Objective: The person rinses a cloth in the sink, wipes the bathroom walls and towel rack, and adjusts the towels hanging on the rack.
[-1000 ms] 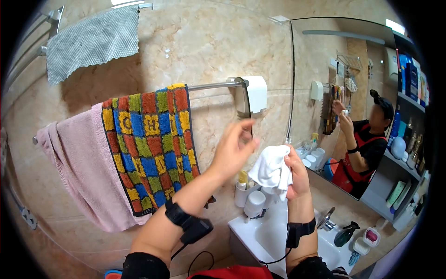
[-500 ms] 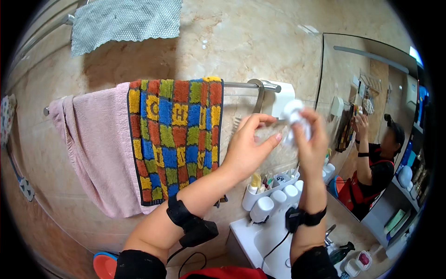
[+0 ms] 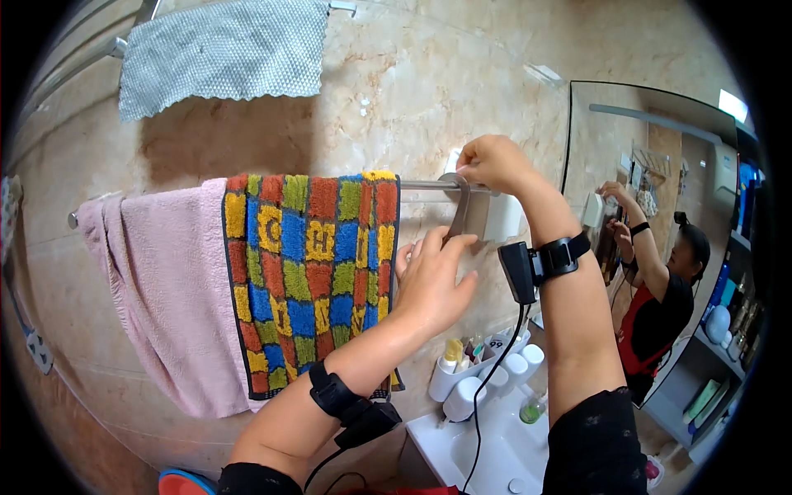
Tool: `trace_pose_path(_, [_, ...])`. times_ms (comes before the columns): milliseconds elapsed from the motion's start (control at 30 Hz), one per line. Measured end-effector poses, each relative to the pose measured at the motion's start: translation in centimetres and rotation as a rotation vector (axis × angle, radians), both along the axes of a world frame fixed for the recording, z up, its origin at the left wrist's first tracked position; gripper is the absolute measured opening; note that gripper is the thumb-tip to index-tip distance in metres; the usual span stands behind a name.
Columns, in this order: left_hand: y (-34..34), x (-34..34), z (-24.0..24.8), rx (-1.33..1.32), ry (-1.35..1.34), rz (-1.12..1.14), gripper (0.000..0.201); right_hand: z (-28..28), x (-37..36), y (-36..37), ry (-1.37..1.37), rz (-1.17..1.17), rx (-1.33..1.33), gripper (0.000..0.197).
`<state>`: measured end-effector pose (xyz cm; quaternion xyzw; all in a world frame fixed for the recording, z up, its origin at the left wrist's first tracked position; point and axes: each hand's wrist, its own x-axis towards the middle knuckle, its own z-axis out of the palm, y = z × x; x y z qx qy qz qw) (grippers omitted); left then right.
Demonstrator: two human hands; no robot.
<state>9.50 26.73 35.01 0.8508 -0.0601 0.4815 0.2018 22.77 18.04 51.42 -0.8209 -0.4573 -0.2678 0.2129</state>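
My right hand [image 3: 495, 163] is raised to the right end of the metal towel bar [image 3: 425, 185]. Its fingers are drawn together, and a bit of something white [image 3: 453, 159] shows beside the fingertips; what they pinch is mostly hidden. Below the bar, my left hand [image 3: 437, 285] has its fingers apart, palm side toward the wall, with nothing seen in it. Its fingertips are near a curved grey metal strip [image 3: 462, 210] hanging at the bar's end. Left of it hangs a multicoloured checked towel [image 3: 309, 272], and beside that a pink towel [image 3: 169, 289].
Behind the bar's end is a white box [image 3: 502, 219] on the wall. Below right, a white caddy [image 3: 445, 379] with cups and brushes stands by the washbasin [image 3: 437, 450]. A mirror cabinet [image 3: 610, 165] is at right; a grey textured cloth [image 3: 223, 54] hangs above.
My right hand went from holding a blurred white thing in front of me, up and left to the bar's end. My left hand dropped lower, its fingers now spread.
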Motion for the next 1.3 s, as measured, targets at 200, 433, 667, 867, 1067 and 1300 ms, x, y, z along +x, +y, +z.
trace_pose_path(200, [0.3,0.1,-0.5,-0.011,-0.029,-0.019,0.050,-0.6,2.0,0.8,-0.295,-0.083,0.103,0.016])
trace_pose_path(433, [0.6,-0.5,-0.4,0.032,0.011,-0.019,0.052,-0.7,2.3,-2.1,-0.232,-0.024,0.042,0.021])
trace_pose_path(667, [0.4,0.1,0.0,0.025,0.036,-0.039,0.050,-2.3,0.9,-5.4,0.163,0.371,0.116,0.014])
trace_pose_path(867, [-0.1,1.3,0.5,0.003,0.022,-0.104,0.044,-3.8,-1.6,-8.0,-0.178,0.306,0.202,0.018])
trace_pose_path(1067, [-1.2,3.8,1.1,0.022,0.085,-0.187,0.041,-5.1,-2.3,-8.5,0.017,0.233,0.653,0.023])
trace_pose_path(1300, [-2.0,2.2,-0.4,0.218,-0.244,0.016,0.036,-6.8,-4.3,-5.9,-0.305,0.223,0.594,0.020])
